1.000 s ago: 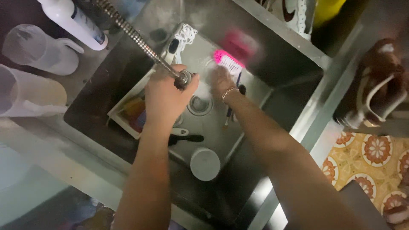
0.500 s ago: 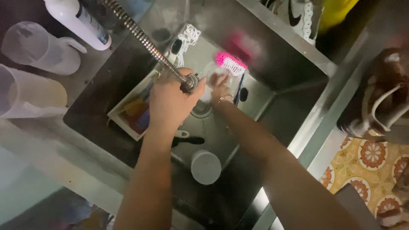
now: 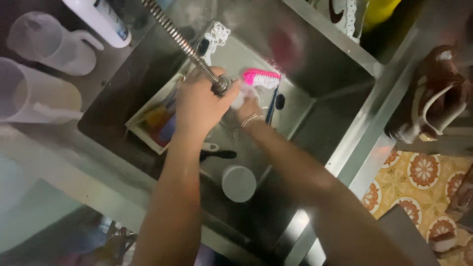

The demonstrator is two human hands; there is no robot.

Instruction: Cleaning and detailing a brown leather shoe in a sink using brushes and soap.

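The steel sink [image 3: 340, 123] took up most of the view, with two clear jugs [image 3: 54, 44] standing on the counter to its left. Down in the basin there was a white tray [image 3: 148, 128] with colourful stuff in it, a grey cup [image 3: 238, 183] sitting upside down, and a black-handled utensil [image 3: 219, 154] between them.

The left hand [image 3: 199, 106] was curled tight around the head of the coiled sprayer hose [image 3: 180, 42], pointing it down over the middle of the basin. The right hand [image 3: 249, 108] sat just beside it, fingers closed on the pink brush [image 3: 261, 78], bristles facing up, right by the nozzle. There also seemed to be something pale against that palm, too blurry to call.

Risk-wise, everything looked wet, so the brush could probably slip out and drop in among the dishes. And with the nozzle that close to the bristles, spray might well bounce up over the rim onto the counter.
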